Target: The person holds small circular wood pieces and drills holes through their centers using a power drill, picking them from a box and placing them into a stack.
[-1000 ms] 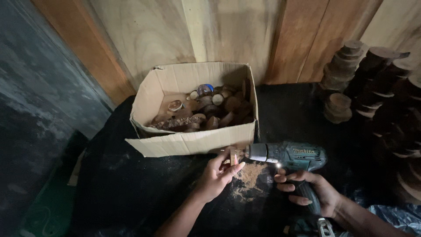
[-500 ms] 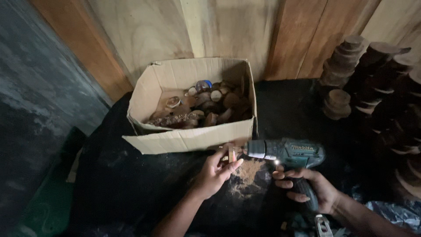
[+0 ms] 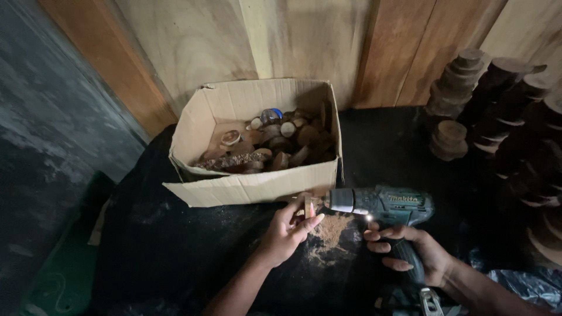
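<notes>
Hands gripping wood slice and teal drill beside tan cardboard box.

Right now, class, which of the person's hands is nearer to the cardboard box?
The left. The left hand pinches a small wood piece just below the box front flap. The right hand grips the drill handle, lower and further right.

The scene is dim, with soft light falling from about 12 o'clock onto the pale plywood wall panels and the open brown cardboard box. The black cloth-covered desk swallows detail toward 6 and 9 o'clock. A small white lamp on the teal cordless drill glares, lighting the tan sawdust pile. Edges bend slightly outward; stacked dark wooden discs at 3 o'clock sit in murky shadow.
</notes>
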